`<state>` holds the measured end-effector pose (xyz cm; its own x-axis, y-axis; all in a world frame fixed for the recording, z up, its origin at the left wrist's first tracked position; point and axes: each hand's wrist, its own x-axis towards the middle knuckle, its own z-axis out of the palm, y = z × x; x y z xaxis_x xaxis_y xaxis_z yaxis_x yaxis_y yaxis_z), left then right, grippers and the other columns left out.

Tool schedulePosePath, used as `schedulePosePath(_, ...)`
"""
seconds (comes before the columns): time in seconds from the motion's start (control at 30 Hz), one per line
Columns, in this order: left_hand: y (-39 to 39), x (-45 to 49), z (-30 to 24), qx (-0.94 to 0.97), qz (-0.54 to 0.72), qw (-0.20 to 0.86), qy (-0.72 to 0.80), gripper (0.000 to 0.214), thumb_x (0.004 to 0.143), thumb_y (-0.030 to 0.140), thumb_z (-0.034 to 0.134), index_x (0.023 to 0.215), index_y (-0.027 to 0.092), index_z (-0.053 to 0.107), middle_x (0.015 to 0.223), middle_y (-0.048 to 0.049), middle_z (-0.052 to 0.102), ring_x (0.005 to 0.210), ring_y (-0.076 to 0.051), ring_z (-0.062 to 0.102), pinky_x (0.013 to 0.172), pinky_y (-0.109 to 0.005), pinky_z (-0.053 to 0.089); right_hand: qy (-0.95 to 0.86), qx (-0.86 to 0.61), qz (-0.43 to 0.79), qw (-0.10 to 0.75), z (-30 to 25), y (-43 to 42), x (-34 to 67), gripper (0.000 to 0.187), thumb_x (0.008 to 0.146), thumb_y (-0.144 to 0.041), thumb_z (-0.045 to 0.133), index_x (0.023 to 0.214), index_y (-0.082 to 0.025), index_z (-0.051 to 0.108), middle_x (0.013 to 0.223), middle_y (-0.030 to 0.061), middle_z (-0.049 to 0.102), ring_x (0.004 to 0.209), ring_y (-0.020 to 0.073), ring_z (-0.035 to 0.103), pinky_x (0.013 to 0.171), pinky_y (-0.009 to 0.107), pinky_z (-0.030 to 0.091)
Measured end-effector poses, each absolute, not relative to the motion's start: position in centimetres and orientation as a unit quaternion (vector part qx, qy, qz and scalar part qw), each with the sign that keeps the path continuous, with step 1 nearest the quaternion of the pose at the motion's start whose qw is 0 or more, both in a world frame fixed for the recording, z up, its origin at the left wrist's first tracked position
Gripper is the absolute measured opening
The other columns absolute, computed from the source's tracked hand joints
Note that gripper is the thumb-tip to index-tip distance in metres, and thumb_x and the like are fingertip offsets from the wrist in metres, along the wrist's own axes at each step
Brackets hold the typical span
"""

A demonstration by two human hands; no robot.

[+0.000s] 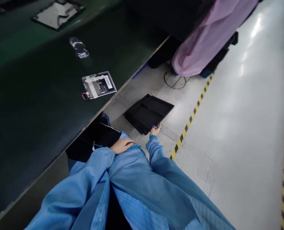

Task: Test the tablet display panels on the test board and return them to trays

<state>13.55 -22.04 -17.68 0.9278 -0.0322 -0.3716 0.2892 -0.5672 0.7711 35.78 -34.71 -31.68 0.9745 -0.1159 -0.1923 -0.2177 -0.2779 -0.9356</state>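
My right hand (155, 129) is closed on the near corner of a black tray (153, 110). Low beside my right leg, the tray is tilted above the floor, with ridges dividing its inside. Something small and bluish shows at those fingers, too small to name. Across my blue-clad lap lies my left hand (123, 145), fingers stretched out flat and holding nothing I can see. Just left of it is a black flat-sided object (94, 140), partly under the workbench edge; its kind is unclear.
On the dark green workbench (48, 105) lie an opened device with a battery (99, 84), a shiny clear object (79, 48) and another opened device (58, 14). A person in a pink garment (194, 48) is seated ahead. Yellow-black tape (192, 115) lines the floor.
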Motion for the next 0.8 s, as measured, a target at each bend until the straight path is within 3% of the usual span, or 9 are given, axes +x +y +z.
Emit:
schedulePosePath(0.4, -21.9, 14.4, -18.1, 0.858, -0.117, 0.472, 0.166, 0.029, 0.096, 0.025, 0.045, 0.112, 0.021, 0.068, 0.116, -0.0065, 0.073, 0.107, -0.021, 0.067, 0.097, -0.031, 0.047, 0.062, -0.836, 0.149, 0.525, -37.9, -31.1, 36.1, 0.038, 0.095, -0.036, 0.061, 0.127, -0.017, 0.056, 0.127, 0.0096, 0.059, 0.109, 0.0228, 0.062, 0.091, 0.045, 0.054)
schedulePosePath(0.63, -22.1, 14.8, -18.4, 0.859, -0.116, 0.471, 0.162, 0.028, 0.095, 0.023, 0.045, 0.110, 0.021, 0.068, 0.115, -0.0058, 0.074, 0.106, -0.020, 0.067, 0.096, -0.030, 0.047, 0.074, -0.833, 0.126, 0.534, -38.3, -30.8, 37.5, 0.039, 0.095, -0.036, 0.061, 0.128, -0.017, 0.055, 0.130, 0.0099, 0.058, 0.111, 0.0236, 0.061, 0.093, 0.046, 0.054)
schedulePosePath(0.8, -22.0, 14.6, -18.3, 0.857, -0.117, 0.475, 0.163, 0.028, 0.095, 0.024, 0.044, 0.110, 0.021, 0.068, 0.114, -0.0059, 0.074, 0.105, -0.020, 0.067, 0.096, -0.031, 0.047, 0.040, -0.815, 0.176, 0.551, -37.1, -30.6, 36.1, 0.038, 0.095, -0.036, 0.060, 0.128, -0.017, 0.056, 0.128, 0.0098, 0.058, 0.109, 0.0231, 0.062, 0.092, 0.045, 0.054)
